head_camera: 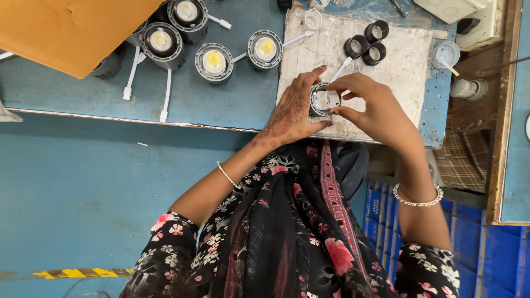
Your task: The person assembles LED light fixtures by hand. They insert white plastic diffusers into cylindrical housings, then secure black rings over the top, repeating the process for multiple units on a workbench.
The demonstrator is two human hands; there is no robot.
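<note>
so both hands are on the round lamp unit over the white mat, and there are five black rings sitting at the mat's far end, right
Not quite: the head view shows three black rings at the far end of the white mat, not five. The rest holds: the left hand and right hand are both on the round lamp unit over the mat.

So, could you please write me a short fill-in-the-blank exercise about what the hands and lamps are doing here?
1. Both hands, left hand and right hand, hold one round ____.
2. Behind the held lamp, ____ black rings lie on the white mat.
3. The finished lamps stand on the ____ table.
4. The cardboard is at the top ____ of the picture.

Missing words: lamp; three; blue; left
</note>
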